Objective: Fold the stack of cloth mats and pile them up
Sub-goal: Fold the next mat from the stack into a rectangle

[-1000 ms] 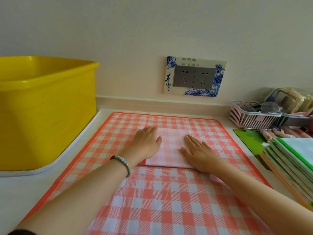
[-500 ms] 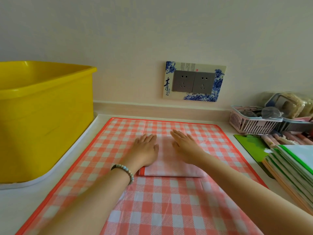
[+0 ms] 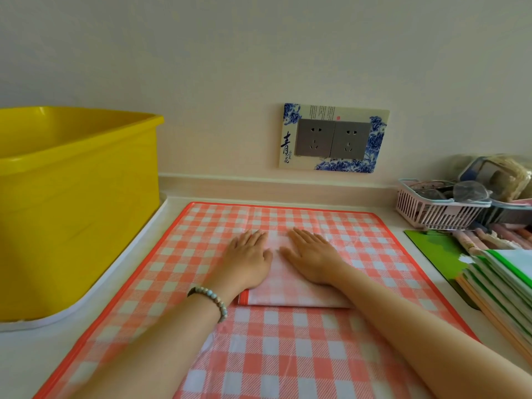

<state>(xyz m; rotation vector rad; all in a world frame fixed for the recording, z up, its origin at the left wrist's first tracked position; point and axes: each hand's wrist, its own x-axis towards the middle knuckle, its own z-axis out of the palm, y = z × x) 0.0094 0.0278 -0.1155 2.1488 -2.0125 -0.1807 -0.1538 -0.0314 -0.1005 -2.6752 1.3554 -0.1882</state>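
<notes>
Your left hand [image 3: 247, 260] and right hand [image 3: 312, 260] both lie flat, palms down, on the folded mat [image 3: 288, 293], side by side and close, with a thin strip of cloth showing between them. Left fingers [image 3: 254, 237] are straight and held together, pointing far; right fingers [image 3: 302, 237] are straight too, held together, thumb slightly out toward your left hand. Nothing is pinched or gripped, just pressed. The folded mat is pale pink check, a small rectangle with an orange hem at its near left corner. It sits about mid-way on the spread mat [image 3: 374, 254], an orange-and-white check sheet with orange edging that covers most of the bench [image 3: 28, 355]. A bead bracelet [image 3: 213, 298] is on your left wrist. The yellow tub [image 3: 77, 211] stands at far left on the bench, beside the spread mat's left edge. The stack of mats [image 3: 503, 283] lies at the right edge, with green and orange borders, partly over a green sheet [image 3: 434, 249]. A pink basket [image 3: 431, 210] is at far right by the wall, and a socket plate [image 3: 334, 138] is on the wall beyond your hands
</notes>
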